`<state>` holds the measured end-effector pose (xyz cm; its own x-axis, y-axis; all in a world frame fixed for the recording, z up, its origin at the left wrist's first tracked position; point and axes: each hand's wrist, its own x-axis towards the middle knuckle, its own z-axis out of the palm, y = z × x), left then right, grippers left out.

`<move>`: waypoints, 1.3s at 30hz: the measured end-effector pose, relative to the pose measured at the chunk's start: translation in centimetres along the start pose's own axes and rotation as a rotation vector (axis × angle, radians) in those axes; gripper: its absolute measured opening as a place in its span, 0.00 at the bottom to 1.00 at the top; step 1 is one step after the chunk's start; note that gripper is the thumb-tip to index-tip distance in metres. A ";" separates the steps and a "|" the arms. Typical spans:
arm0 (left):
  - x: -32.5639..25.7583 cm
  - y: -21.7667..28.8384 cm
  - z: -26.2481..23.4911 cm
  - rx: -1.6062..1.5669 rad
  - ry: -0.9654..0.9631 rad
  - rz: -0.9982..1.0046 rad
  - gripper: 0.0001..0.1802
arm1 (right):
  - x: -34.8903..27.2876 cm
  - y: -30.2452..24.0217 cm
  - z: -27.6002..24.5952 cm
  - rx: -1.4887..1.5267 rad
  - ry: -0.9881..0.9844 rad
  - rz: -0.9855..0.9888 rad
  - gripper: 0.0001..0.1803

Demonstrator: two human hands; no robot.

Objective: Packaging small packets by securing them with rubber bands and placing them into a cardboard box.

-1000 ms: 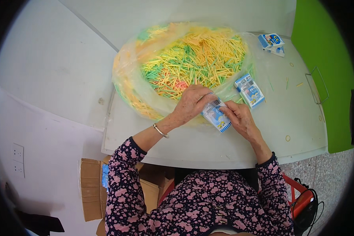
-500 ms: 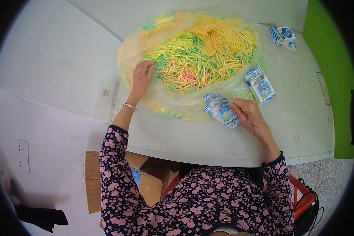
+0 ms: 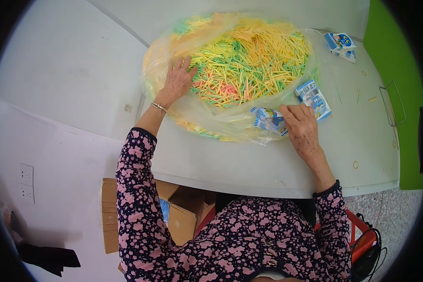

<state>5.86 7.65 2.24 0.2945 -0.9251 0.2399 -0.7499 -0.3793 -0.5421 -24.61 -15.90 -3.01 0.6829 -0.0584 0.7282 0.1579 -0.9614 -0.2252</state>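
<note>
A large clear plastic bag (image 3: pixel 211 120) full of thin yellow, green, orange and pink sticks (image 3: pixel 249 61) lies on the table with its mouth spread wide. At the left edge of that mouth is my left hand (image 3: pixel 176 82), fingers apart, its tips reaching the sticks; nothing shows in its grasp. My right hand (image 3: pixel 303 129) pinches a few small blue-and-white packets (image 3: pixel 269 121) in front of the bag. Its fingers partly cover them. Just beyond this hand, another blue-and-white packet (image 3: pixel 319 104) lies by the bag's right side.
More packets (image 3: pixel 340 42) sit at the far right of the table (image 3: pixel 221 169). Loose sticks and rubber bands (image 3: pixel 355 165) are scattered on the right, beside a green panel (image 3: pixel 390 94) with a wire handle. Below the table's front edge stands an open cardboard box (image 3: pixel 181 221).
My left hand has gone from closed fingers to spread ones and moved slightly right and up over the sticks. My right hand has shifted a little away from me, tilting the packets.
</note>
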 end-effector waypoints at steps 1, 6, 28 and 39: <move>0.1 -0.1 0.1 -0.001 0.002 0.003 0.21 | -0.2 0.2 0.0 0.030 -0.043 0.017 0.18; 0.1 -0.1 1.2 -0.141 0.051 -0.026 0.19 | 0.2 0.7 -0.2 0.151 0.018 0.092 0.13; 1.2 3.0 -1.1 -0.809 0.066 -0.468 0.10 | -0.3 0.7 1.5 0.394 0.218 0.292 0.06; 2.4 8.4 -3.2 -2.659 0.118 -1.148 0.14 | 3.1 -0.7 -1.5 0.767 0.039 0.621 0.10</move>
<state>-1.68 2.31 0.84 0.7476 -0.5864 -0.3119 0.5821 0.3522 0.7329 -23.68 -15.81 0.34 0.7788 -0.5158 0.3569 0.2087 -0.3234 -0.9230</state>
